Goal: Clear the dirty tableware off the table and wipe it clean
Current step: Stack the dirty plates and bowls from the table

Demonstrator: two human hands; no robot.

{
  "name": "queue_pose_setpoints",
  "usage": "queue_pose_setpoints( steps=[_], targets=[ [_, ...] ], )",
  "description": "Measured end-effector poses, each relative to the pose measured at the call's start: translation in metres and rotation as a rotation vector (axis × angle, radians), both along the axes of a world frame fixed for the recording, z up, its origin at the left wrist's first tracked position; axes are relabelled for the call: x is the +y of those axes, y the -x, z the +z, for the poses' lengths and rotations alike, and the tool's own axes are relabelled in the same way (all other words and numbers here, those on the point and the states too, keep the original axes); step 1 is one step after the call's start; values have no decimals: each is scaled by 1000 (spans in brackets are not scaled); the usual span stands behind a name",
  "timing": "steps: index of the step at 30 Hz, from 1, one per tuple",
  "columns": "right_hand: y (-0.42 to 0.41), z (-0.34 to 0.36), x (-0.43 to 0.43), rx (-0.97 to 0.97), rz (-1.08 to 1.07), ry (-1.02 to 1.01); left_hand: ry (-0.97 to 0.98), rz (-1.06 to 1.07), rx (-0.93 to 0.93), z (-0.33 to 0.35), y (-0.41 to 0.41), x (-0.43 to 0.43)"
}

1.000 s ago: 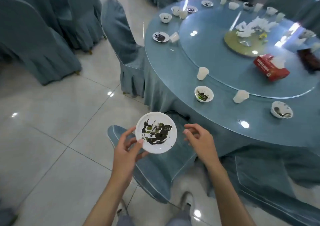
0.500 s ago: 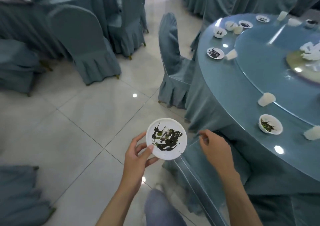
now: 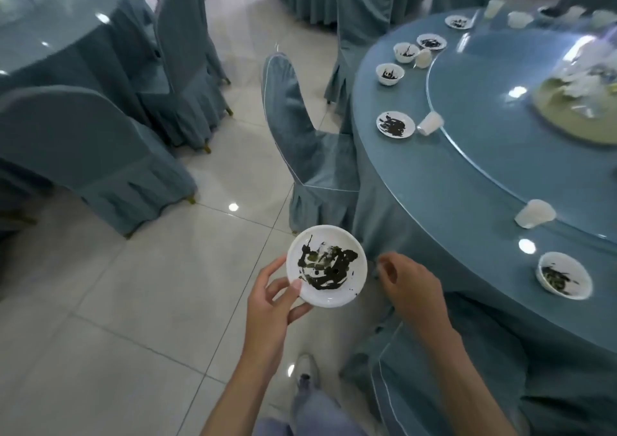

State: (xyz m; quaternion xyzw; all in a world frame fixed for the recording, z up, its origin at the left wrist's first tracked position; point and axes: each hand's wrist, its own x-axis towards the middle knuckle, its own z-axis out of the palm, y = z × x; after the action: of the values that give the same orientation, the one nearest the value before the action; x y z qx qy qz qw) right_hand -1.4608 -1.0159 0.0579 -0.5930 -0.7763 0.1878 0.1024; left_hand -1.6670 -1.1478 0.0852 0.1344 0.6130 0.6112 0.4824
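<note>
My left hand [image 3: 272, 302] grips a small white plate [image 3: 327, 265] smeared with dark sauce, thumb on its rim, held over the floor beside the table. My right hand [image 3: 409, 288] hovers just right of the plate with loosely curled fingers and holds nothing. The round blue table [image 3: 434, 185] carries more dirty ware: a stained bowl [image 3: 564, 275] near my right hand, a tipped white cup [image 3: 534, 213], a stained plate [image 3: 395, 124] beside another tipped cup [image 3: 430, 123], and further bowls [image 3: 390, 74] and plates toward the far edge.
A glass turntable [image 3: 521, 141] with a yellowish centrepiece fills the table's middle. Covered chairs stand close: one [image 3: 307, 141] tucked against the table ahead, one [image 3: 450, 369] beneath my right arm. More chairs and a second table [image 3: 60, 35] stand at left across the tiled floor.
My view has swung left and I have stepped along the table; the plate stays in my left hand. My right hand has drawn slightly nearer the plate.
</note>
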Motion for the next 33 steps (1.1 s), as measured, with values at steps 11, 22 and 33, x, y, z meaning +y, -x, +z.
queue_pose_setpoints(
  steps=[11,22,33],
  targets=[
    [113,7,113,-1,-141,-31,-49,-120,0,12,138,150],
    [185,-5,218,-11,-366,-23,-61,-326,-22,3,247,308],
    [162,-68,353,179,-654,137,19,-486,52,-31,246,478]
  ],
)
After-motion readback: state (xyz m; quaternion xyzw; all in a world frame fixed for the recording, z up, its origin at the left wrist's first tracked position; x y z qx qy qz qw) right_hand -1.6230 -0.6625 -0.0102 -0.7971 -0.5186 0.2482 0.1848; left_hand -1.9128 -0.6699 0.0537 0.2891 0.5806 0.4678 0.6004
